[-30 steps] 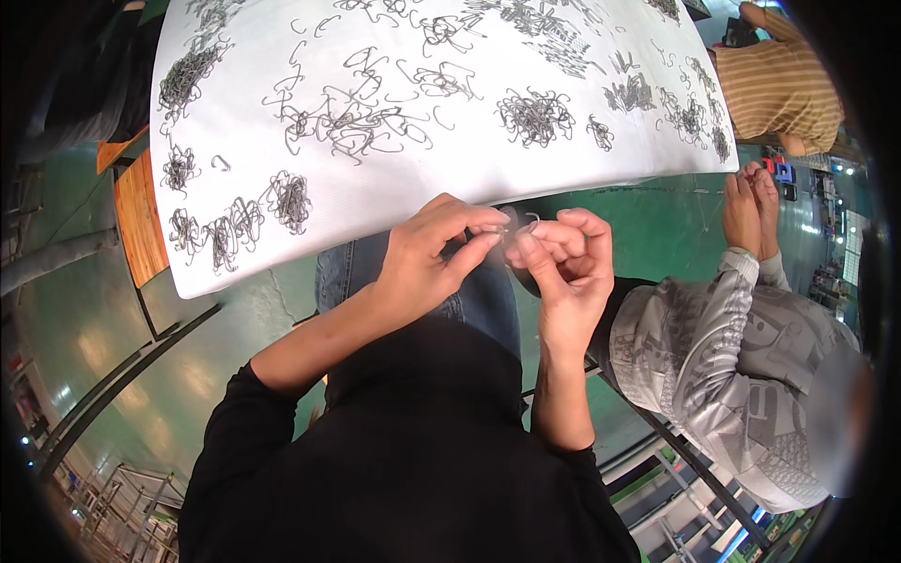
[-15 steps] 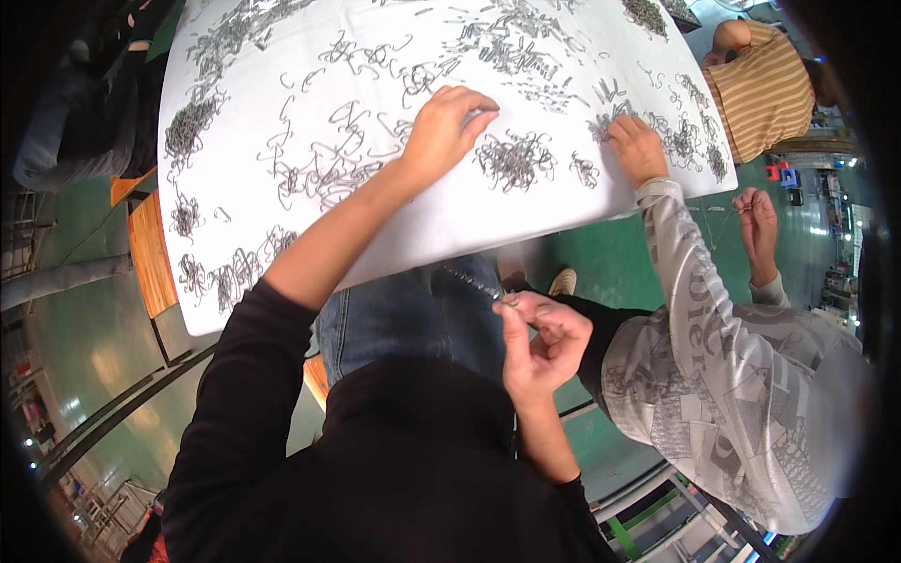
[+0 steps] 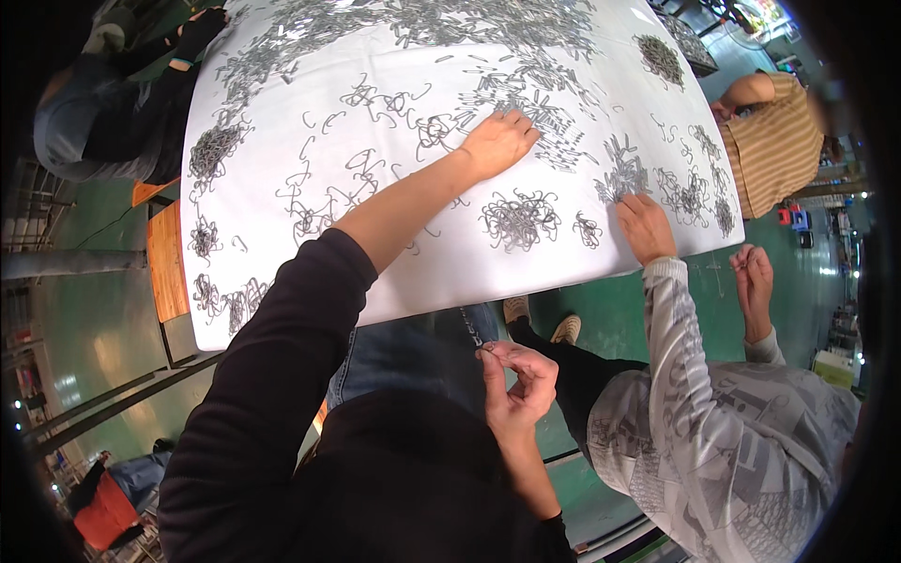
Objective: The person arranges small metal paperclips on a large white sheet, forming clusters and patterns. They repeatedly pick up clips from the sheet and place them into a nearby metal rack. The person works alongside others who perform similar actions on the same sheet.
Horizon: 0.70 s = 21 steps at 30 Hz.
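My left hand reaches over the white table, its fingers curled down at the near edge of a spread of small straight metal links. Whatever its fingertips hold is hidden. Below the table edge, over my lap, my right hand pinches the end of a thin metal chain, which hangs toward my knees. Between my left hand and the front edge lies a tangled heap of bent S-shaped wire hooks. More loose hooks are scattered beneath and left of my forearm.
A co-worker in a grey patterned top sits close on my right, one hand at a small pile of links. Another person in striped clothing sits at the far right. Someone in dark clothing is at the far left, near a wooden stool.
My left hand has moved away and right, from above the hooks to the straight links, its fingers now curled down. My right hand still pinches the chain. The whole view has shifted.
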Each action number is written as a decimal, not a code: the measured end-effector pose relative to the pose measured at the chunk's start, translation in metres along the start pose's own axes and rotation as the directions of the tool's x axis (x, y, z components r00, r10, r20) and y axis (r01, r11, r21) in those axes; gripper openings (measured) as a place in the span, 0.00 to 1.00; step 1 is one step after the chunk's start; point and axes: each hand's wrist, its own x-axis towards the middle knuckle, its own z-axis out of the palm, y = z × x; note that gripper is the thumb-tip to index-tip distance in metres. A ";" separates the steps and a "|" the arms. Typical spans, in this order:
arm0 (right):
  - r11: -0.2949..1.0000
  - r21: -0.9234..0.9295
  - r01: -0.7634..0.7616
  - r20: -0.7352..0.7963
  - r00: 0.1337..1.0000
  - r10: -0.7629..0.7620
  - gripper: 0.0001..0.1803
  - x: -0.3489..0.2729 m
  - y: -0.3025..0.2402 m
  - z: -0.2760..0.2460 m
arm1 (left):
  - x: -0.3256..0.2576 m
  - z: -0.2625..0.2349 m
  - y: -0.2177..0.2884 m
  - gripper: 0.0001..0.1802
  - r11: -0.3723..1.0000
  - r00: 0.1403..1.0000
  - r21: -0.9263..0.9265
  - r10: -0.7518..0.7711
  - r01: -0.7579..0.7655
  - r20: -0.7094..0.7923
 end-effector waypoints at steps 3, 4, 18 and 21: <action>1.000 -0.026 -0.001 -0.002 1.000 0.001 0.16 -0.001 0.000 0.000 | -0.007 -0.020 0.013 0.06 0.946 0.967 -0.222 -0.251 0.235 -0.049; 1.000 -0.022 -0.009 0.003 1.000 0.009 0.16 -0.002 0.000 0.000 | -0.013 -0.030 0.020 0.06 0.865 0.932 -0.381 -0.361 0.327 -0.020; 0.999 -0.030 -0.028 0.000 1.000 0.028 0.15 -0.011 -0.001 0.010 | -0.140 -0.200 0.141 0.08 -0.191 0.688 -0.804 -0.430 0.563 0.584; 1.000 -0.031 0.005 0.005 1.000 -0.004 0.14 -0.011 -0.005 0.015 | -0.147 -0.207 0.143 0.07 -0.106 0.719 -0.850 -0.486 0.516 0.497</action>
